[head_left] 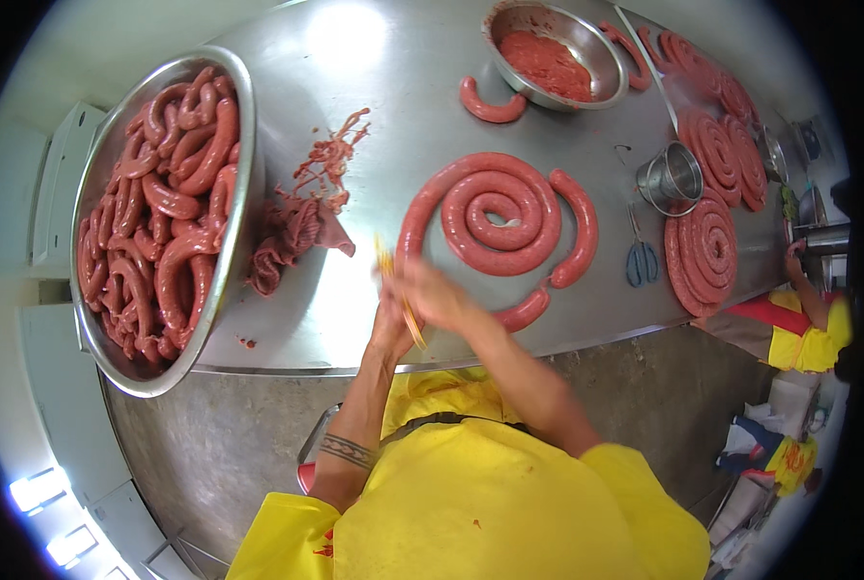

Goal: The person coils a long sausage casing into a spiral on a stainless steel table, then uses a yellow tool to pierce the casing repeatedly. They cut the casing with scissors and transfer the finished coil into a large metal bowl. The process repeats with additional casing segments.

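My left hand and my right hand are together at the table's near edge, the right one blurred. Thin yellow strands, like string, run through my left hand, which is closed on them. Right beside my fingers lies the outer end of a long coiled pink sausage; whether I grip it is hidden. My right hand's fingers are smeared and partly hidden. A curved sausage piece rests right of the coil, and a shorter piece lies near my right forearm.
A large metal tub heaped with sausages stands left. Beside it lie a reddish crumpled cloth and meat scraps. Farther back is a bowl of ground meat. Right are scissors, a small metal bucket, more coils and people.
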Tool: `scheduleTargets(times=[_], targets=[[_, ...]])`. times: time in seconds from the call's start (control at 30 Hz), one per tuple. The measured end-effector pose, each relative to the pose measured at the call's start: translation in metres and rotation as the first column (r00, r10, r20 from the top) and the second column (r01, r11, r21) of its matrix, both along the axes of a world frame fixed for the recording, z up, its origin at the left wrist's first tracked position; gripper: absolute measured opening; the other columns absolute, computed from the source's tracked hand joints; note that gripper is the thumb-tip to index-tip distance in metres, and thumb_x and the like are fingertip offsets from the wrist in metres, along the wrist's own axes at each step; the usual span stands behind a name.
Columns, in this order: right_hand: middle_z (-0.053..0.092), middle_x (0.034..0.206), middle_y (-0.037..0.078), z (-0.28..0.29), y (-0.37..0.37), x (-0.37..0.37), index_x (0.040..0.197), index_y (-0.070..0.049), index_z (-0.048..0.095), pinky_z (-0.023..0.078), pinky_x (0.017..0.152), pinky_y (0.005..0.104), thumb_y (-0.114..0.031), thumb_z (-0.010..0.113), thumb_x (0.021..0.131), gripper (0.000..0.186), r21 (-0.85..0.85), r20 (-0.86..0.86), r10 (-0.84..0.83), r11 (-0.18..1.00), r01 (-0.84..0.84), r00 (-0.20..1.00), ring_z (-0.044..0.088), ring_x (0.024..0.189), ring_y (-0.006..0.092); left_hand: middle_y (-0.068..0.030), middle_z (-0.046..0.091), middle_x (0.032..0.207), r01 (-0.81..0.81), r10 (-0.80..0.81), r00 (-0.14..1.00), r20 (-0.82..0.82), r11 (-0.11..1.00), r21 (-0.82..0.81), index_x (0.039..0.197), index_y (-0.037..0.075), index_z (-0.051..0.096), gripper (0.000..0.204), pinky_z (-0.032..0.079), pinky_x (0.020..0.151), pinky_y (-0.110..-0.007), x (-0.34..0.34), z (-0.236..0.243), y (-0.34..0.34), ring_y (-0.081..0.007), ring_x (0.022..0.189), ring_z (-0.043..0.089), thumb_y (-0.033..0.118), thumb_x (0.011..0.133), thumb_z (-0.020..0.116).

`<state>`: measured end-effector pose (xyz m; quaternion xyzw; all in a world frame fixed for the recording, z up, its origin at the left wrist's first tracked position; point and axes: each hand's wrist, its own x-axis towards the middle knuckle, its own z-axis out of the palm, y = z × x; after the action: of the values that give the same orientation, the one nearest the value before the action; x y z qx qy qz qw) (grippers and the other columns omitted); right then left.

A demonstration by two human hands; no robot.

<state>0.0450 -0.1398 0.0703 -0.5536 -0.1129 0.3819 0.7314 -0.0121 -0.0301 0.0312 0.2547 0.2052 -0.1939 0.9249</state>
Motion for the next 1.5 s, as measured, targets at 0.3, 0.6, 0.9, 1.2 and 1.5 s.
scheduleTargets(times=[0.3,0.6,0.9,1.2,1.5], targets=[[0.068,0.099,0.017,0.070,-0.108,0.152,0.117,-0.003,0.054,0.061,0.082,0.0451,-0.019,0.060,0.101,0.023,0.059,-0.078,-0.471,0.878,0.475,0.879,0.072,0.096,0.0301,-0.0110,0.067,0.114,0.116,-0.322,0.885,0.335,0.852,0.511,0.106,0.005,0.057,0.043,0.043,0.105,-0.037,0.005,0.002,0.047,-0.0205,0.113,0.059,0.045,0.108,0.040],[0.060,0.088,-0.002,0.088,-0.221,-0.075,0.137,-0.007,0.049,0.046,0.063,0.0244,-0.015,0.050,0.104,0.034,-0.620,-0.324,0.096,0.730,-0.287,0.941,0.056,0.071,0.0075,-0.0157,0.066,0.114,-0.238,0.228,0.971,-0.068,0.942,-0.238,0.107,0.004,0.057,0.023,0.052,0.096,-0.037,0.023,0.002,0.024,-0.0245,0.111,0.062,0.025,0.107,0.050],[0.062,0.081,0.018,0.030,-0.046,0.045,0.111,-0.002,0.054,0.048,0.075,0.0504,-0.009,0.058,0.093,0.019,-0.568,0.749,0.235,0.709,0.418,0.619,0.062,0.080,0.0437,-0.0249,0.041,0.148,-0.494,-0.461,0.838,0.291,-0.414,0.765,0.098,0.000,0.067,0.012,0.038,0.099,-0.051,-0.004,0.022,0.030,-0.0411,0.127,0.044,0.009,0.090,0.066],[0.063,0.102,0.013,0.102,-0.006,0.028,0.111,-0.002,0.060,0.045,0.094,0.0395,-0.014,0.054,0.102,0.016,-0.478,0.685,0.330,0.876,0.059,0.650,0.061,0.103,0.0282,-0.0191,0.065,0.100,-0.208,-0.124,0.962,0.241,0.236,0.949,0.107,0.000,0.062,0.017,0.050,0.076,-0.042,-0.001,0.017,0.027,-0.0312,0.093,0.063,0.012,0.101,0.053],[0.036,0.064,-0.006,0.218,-0.266,0.085,0.105,-0.012,0.053,0.034,0.055,0.0230,-0.032,0.049,0.107,0.021,0.166,0.186,-0.597,0.802,0.574,0.781,0.034,0.054,0.0057,-0.0224,0.065,0.077,-0.320,-0.425,0.864,0.269,-0.052,0.946,0.098,0.000,0.057,0.009,0.052,0.063,-0.048,0.004,-0.008,0.020,-0.0400,0.071,0.068,0.003,0.095,0.049]])
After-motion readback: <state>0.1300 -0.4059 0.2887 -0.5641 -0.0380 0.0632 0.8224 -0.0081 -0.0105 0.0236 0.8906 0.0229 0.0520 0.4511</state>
